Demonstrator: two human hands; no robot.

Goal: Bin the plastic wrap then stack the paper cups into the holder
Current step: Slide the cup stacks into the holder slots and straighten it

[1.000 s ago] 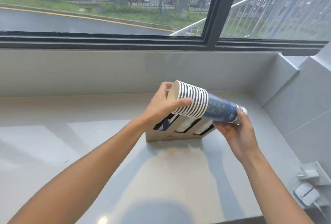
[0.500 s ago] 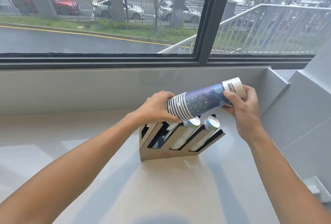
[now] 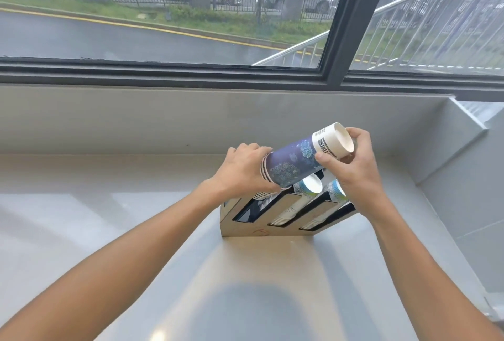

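Cup stack (image 3: 297, 160) held aslant above holder (image 3: 275, 220), left hand (image 3: 242, 174) wrapped round rim end, right hand (image 3: 354, 168) pinching base end | empty left slot just below | risk, we judge: rims snag slot edge, nested cups slide apart

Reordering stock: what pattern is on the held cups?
Dark blue with pale floral print on the cup stack; clearest in the head view.

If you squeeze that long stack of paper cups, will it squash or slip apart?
The cup stack probably dents under a hard squeeze, being thin paper. It looks light, held aloft by fingertips. Nested cups may slide apart, likely why the left hand and right hand hold both ends.
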